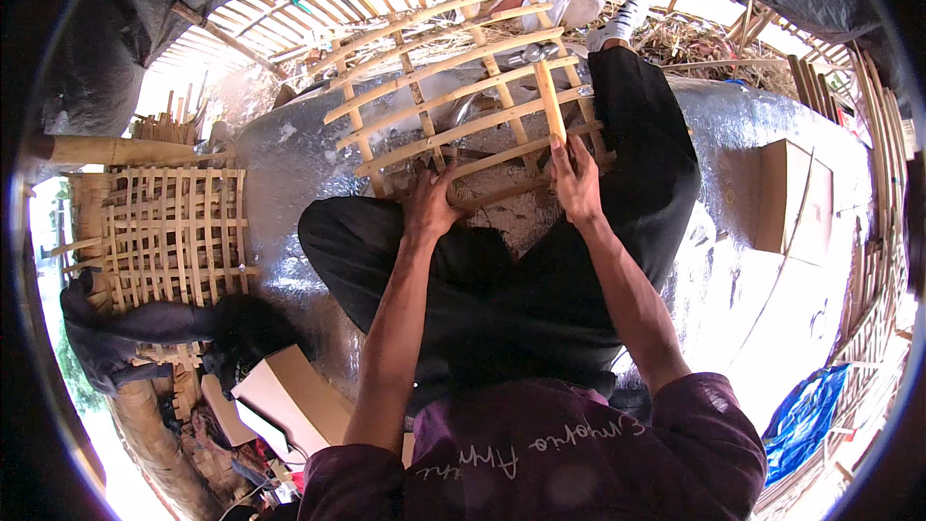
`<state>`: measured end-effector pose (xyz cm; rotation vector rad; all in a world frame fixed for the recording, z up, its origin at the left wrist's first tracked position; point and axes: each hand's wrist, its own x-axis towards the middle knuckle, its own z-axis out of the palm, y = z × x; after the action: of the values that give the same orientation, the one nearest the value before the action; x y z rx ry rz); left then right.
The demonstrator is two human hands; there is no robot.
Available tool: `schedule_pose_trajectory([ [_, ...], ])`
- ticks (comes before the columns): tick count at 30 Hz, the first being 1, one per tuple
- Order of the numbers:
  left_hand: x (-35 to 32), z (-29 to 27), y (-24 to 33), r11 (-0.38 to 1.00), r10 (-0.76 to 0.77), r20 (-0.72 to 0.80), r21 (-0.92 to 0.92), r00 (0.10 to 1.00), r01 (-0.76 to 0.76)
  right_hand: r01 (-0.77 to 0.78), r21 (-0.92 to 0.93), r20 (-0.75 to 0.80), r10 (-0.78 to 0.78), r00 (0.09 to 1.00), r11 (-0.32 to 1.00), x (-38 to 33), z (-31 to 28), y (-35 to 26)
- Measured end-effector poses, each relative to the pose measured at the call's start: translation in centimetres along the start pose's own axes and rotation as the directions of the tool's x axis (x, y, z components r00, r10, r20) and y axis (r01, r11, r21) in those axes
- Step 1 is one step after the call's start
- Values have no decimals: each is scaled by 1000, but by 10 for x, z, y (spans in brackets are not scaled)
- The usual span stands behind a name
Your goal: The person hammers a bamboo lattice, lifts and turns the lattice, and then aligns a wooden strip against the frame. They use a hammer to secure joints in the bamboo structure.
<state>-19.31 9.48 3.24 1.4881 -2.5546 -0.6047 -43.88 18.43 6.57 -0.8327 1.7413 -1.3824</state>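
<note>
An open bamboo lattice [446, 72], woven from split strips, rests tilted over my crossed legs. My left hand [431, 201] is at its near edge, with the thumb up and the fingers curled round the edge strip. A thicker, pale bamboo strip [548, 101] runs lengthwise across the lattice's right part. My right hand [577, 181] pinches the near end of this strip between thumb and fingers. Past the lattice's far right corner, a shiny metal object [540, 51] shows partly through the gaps; its kind is unclear.
Silver sheeting [275, 150] covers the ground around me. A finished-looking woven bamboo panel [174, 232] stands at left, above dark cloth [145, 328]. Cardboard boxes sit at right [796, 198] and lower left [299, 400]. Blue plastic [805, 425] lies at lower right; slatted bamboo walls surround the place.
</note>
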Motion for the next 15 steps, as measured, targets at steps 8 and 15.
schedule_pose_trajectory([
  [8, -32, -29, 5, 989, -89, -20, 121, 996, 90, -6, 58, -7, 6, 1000, 998, -3, 0, 10],
  [15, -51, -40, -7, 982, -134, 93, 143, 987, 120, -3, -27, -21, 3, 1000, 1000, -7, 12, 14],
])
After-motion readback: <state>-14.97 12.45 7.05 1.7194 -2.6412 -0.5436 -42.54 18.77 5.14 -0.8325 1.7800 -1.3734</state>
